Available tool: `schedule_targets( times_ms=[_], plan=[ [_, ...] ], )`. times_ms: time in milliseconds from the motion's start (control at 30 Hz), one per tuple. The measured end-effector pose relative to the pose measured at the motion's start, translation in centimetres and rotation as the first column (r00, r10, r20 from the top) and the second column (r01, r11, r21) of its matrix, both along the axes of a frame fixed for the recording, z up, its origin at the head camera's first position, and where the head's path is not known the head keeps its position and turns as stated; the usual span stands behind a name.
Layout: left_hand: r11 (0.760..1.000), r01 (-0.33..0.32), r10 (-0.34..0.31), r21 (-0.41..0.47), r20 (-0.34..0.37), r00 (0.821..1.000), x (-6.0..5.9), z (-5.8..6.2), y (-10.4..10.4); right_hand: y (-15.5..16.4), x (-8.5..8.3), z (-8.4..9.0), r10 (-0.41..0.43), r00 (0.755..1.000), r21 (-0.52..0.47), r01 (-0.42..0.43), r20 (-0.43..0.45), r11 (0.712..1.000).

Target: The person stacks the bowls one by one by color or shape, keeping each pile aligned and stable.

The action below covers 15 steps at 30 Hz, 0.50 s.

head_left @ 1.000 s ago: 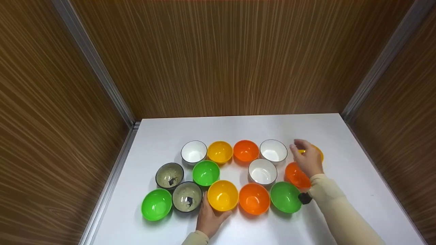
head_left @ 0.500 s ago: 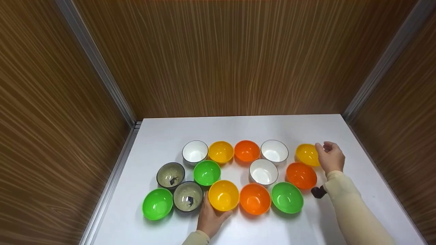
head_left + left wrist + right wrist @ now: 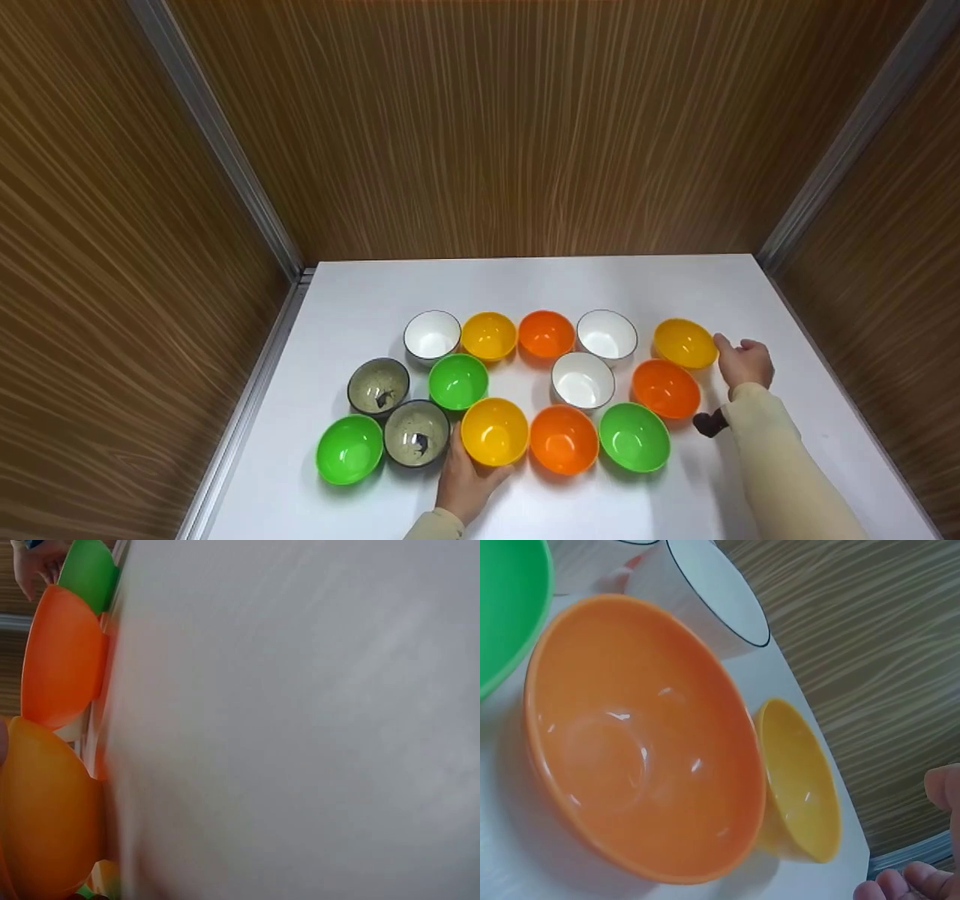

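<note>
At the front middle my left hand (image 3: 466, 486) holds a yellow bowl (image 3: 495, 433). Its fingers lie along the bowl's left side, and the thumb is at the front. In the left wrist view that yellow bowl (image 3: 49, 810) stands beside an orange bowl (image 3: 64, 656). My right hand (image 3: 746, 365) is at the right end of the group, thumb near the rim of another yellow bowl (image 3: 685, 343). In the right wrist view, a gap separates its loosely bent fingers (image 3: 922, 877) from that yellow bowl (image 3: 799, 780). An orange bowl (image 3: 666, 388) sits just in front of it.
Left of my left hand are two grey-patterned bowls (image 3: 416, 435) and a green bowl (image 3: 349, 450). An orange bowl (image 3: 564, 440) and a green bowl (image 3: 634, 437) continue the front row rightward. White bowls (image 3: 607, 335) stand farther back. Wood-grain walls (image 3: 510, 135) enclose the white table (image 3: 360, 289).
My right hand has moved right from above the far-right yellow bowl to beside it, uncovering that bowl and the orange one in front. The left hand stays at its yellow bowl.
</note>
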<state>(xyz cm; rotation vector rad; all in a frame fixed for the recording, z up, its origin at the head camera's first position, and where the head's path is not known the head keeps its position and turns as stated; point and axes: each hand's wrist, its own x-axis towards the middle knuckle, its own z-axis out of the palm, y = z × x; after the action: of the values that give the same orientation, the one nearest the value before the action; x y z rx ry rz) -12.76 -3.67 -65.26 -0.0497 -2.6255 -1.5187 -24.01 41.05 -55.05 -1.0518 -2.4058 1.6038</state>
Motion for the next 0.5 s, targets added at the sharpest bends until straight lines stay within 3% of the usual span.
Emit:
schedule_targets(
  times_ms=[233, 500],
  plan=[
    [1.0, 0.003, -0.003, -0.008, 0.012, 1.0, -0.1, 0.1, 0.0, 0.1, 0.5, -0.8, 0.043, 0.995, -0.075, -0.036, 0.094, 0.997],
    [1.0, 0.002, -0.002, -0.022, -0.002, 1.0, 0.0, -0.2, 0.1, 0.3, 0.5, -1.6, 0.101, 0.979, -0.034, -0.097, 0.176, 0.995]
  ],
)
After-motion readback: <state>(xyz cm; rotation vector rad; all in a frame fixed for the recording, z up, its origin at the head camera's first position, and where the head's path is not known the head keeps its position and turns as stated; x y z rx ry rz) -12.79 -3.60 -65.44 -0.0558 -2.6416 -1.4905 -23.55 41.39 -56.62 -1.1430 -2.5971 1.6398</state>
